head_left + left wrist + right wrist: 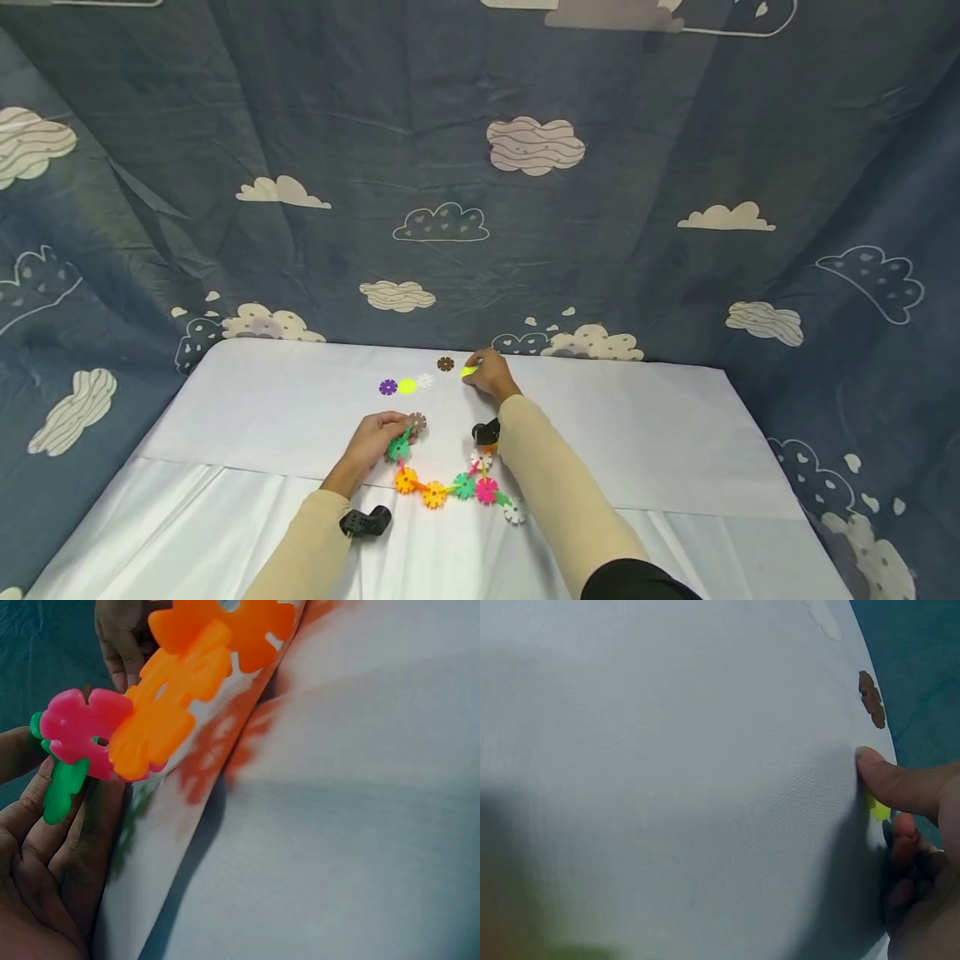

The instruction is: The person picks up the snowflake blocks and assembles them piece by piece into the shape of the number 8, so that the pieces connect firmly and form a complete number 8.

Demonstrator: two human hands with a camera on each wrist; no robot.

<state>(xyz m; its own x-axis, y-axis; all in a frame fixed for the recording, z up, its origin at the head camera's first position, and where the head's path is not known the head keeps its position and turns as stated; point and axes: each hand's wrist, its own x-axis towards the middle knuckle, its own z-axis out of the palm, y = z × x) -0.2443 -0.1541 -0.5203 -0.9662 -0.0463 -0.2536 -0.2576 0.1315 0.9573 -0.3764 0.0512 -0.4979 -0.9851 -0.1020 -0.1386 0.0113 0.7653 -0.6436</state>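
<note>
My left hand (pixel 373 442) grips one end of a chain of linked flower-shaped plastic discs, by a green disc (pixel 398 449) with a brown disc (pixel 417 422) beyond it. In the left wrist view, a pink disc (pixel 79 724) and an orange disc (pixel 259 626) follow on from the held end. The chain curves round through orange, green and pink pieces to a white disc (pixel 513 512) near my right sleeve. Farther back, my right hand (pixel 491 375) pinches a yellow disc (pixel 881 812) at the table surface, its thumb covering part of it.
Loose discs lie near the table's back edge: a purple one (pixel 387 387), a yellow one (pixel 407 387), a white one (pixel 425 381) and a brown one (pixel 446 364). A white cloth (pixel 637 433) covers the table, and a dark cloud-print curtain (pixel 450 167) hangs behind it.
</note>
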